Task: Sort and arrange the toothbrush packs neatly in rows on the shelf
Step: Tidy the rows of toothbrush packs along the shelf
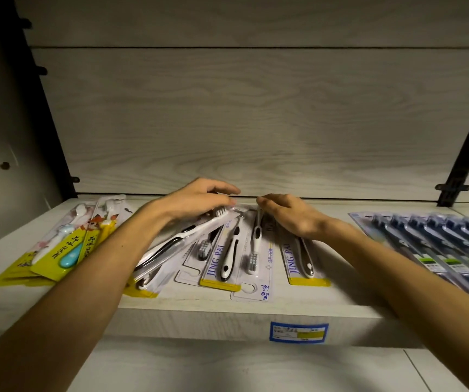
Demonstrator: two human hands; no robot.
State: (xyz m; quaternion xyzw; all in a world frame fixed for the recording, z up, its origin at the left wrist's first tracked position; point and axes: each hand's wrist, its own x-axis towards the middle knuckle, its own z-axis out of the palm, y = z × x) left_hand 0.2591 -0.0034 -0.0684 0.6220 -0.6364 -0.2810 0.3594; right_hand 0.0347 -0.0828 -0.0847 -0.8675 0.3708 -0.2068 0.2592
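Note:
Several black-and-white JING PAI toothbrush packs lie in a loose, overlapping spread on the pale wooden shelf. My left hand grips the far end of a tilted pack whose brush head points to the back. My right hand pinches the top of a clear pack in the middle, its palm over another pack with a yellow bottom strip. One more pack lies between the two hands.
Yellow children's toothbrush packs lie stacked at the left end. A fanned row of dark blue packs fills the right end. A blue price label sits on the shelf's front edge. Black brackets flank the wood back panel.

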